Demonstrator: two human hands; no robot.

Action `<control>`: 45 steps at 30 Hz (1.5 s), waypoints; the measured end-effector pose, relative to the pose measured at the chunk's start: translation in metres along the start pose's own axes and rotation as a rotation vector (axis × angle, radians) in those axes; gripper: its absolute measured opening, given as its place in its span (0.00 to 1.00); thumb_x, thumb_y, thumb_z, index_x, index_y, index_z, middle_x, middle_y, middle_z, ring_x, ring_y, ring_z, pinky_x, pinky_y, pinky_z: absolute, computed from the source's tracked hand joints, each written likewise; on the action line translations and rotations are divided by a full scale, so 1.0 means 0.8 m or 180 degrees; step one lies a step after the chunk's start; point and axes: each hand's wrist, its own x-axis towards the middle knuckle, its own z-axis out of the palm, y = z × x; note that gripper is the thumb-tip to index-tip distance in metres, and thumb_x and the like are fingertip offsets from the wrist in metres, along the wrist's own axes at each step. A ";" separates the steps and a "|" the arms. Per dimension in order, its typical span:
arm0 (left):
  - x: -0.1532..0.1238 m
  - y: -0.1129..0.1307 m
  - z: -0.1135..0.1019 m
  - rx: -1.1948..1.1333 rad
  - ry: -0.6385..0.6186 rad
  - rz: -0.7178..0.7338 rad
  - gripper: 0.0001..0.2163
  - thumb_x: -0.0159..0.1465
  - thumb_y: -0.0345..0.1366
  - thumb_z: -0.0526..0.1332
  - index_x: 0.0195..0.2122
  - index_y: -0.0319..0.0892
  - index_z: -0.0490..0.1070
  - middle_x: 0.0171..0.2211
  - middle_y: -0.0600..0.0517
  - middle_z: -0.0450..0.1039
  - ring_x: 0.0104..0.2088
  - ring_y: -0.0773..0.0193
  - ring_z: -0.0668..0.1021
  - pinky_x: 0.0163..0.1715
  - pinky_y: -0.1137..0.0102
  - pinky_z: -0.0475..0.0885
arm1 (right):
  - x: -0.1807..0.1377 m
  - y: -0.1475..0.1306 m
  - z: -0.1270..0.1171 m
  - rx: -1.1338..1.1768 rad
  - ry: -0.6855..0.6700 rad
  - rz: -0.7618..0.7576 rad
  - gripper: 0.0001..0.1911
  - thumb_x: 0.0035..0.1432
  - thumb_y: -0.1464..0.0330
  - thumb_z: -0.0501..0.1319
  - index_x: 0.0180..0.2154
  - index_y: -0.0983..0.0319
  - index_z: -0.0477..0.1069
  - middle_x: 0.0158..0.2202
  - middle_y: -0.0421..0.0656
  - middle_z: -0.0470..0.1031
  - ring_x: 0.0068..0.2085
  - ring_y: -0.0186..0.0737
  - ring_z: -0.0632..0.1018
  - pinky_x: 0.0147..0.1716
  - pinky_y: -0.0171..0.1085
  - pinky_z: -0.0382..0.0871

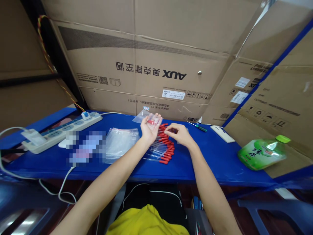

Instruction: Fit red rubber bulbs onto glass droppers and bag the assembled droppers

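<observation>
My left hand [150, 130] is turned palm up above the table, with its fingers curled around a clear plastic bag [140, 118]. A red piece [152, 122] shows at the palm, in or behind the film. Below and to the right, several thin clear droppers with red bulbs [168, 150] lie fanned out on the blue table. My right hand [180, 133] hovers at the right edge of this pile, thumb and forefinger bent together at their tips. What they pinch, if anything, is too small to tell. A stack of clear zip bags [121, 143] lies left of my left forearm.
A power strip [63, 132] with plugs and cables lies at the left, near a blurred phone [85, 147]. A green screwdriver [201, 128], a white flat bar [222, 133] and a green bottle [261, 153] are on the right. Cardboard [146, 49] walls the back.
</observation>
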 end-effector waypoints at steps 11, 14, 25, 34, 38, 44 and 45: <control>0.013 0.012 -0.006 -0.0096 0.0248 0.0187 0.07 0.67 0.36 0.55 0.38 0.41 0.70 0.39 0.44 0.80 0.46 0.55 0.83 0.52 0.57 0.77 | -0.020 0.031 -0.030 0.0339 -0.1913 0.0819 0.17 0.47 0.56 0.75 0.36 0.61 0.84 0.22 0.35 0.69 0.26 0.34 0.67 0.26 0.34 0.58; 0.012 0.011 -0.004 -0.0089 0.0228 0.0159 0.07 0.68 0.37 0.55 0.38 0.40 0.70 0.39 0.44 0.80 0.46 0.55 0.83 0.52 0.57 0.77 | -0.018 0.024 -0.030 0.0293 -0.1615 0.0654 0.15 0.50 0.56 0.73 0.35 0.61 0.84 0.27 0.39 0.75 0.29 0.36 0.71 0.29 0.35 0.62; 0.010 0.019 0.004 -0.0124 0.0218 0.0235 0.08 0.68 0.37 0.55 0.41 0.40 0.71 0.39 0.43 0.80 0.47 0.55 0.83 0.53 0.57 0.76 | -0.004 0.015 -0.016 0.0177 0.0831 0.0261 0.14 0.58 0.58 0.67 0.38 0.62 0.80 0.34 0.44 0.82 0.32 0.39 0.76 0.32 0.37 0.67; -0.006 -0.006 0.001 0.0329 0.0066 -0.0220 0.09 0.68 0.36 0.56 0.42 0.39 0.73 0.41 0.43 0.81 0.45 0.54 0.84 0.51 0.59 0.78 | 0.004 0.002 0.024 -0.0517 0.1071 -0.0046 0.09 0.61 0.60 0.65 0.39 0.59 0.76 0.34 0.43 0.80 0.30 0.39 0.75 0.34 0.37 0.68; -0.010 -0.013 0.001 0.0490 0.0014 -0.0454 0.09 0.68 0.35 0.56 0.44 0.39 0.74 0.42 0.42 0.81 0.46 0.53 0.84 0.51 0.59 0.78 | 0.005 0.006 0.035 -0.0765 0.1096 0.0124 0.08 0.61 0.60 0.66 0.37 0.57 0.74 0.33 0.42 0.80 0.30 0.40 0.76 0.35 0.37 0.68; -0.012 -0.018 0.000 0.0607 -0.0031 -0.0576 0.09 0.67 0.33 0.56 0.43 0.39 0.73 0.42 0.42 0.81 0.46 0.54 0.84 0.46 0.63 0.78 | 0.004 0.011 0.039 -0.0623 0.1179 0.0033 0.05 0.62 0.64 0.66 0.37 0.58 0.77 0.35 0.43 0.82 0.31 0.41 0.78 0.36 0.38 0.70; -0.013 -0.017 0.001 0.0615 -0.0009 -0.0576 0.09 0.67 0.33 0.56 0.43 0.38 0.73 0.42 0.42 0.82 0.46 0.54 0.84 0.45 0.64 0.78 | 0.004 0.010 0.040 -0.0670 0.1155 -0.0032 0.05 0.62 0.65 0.65 0.38 0.58 0.78 0.37 0.43 0.82 0.33 0.41 0.79 0.37 0.38 0.70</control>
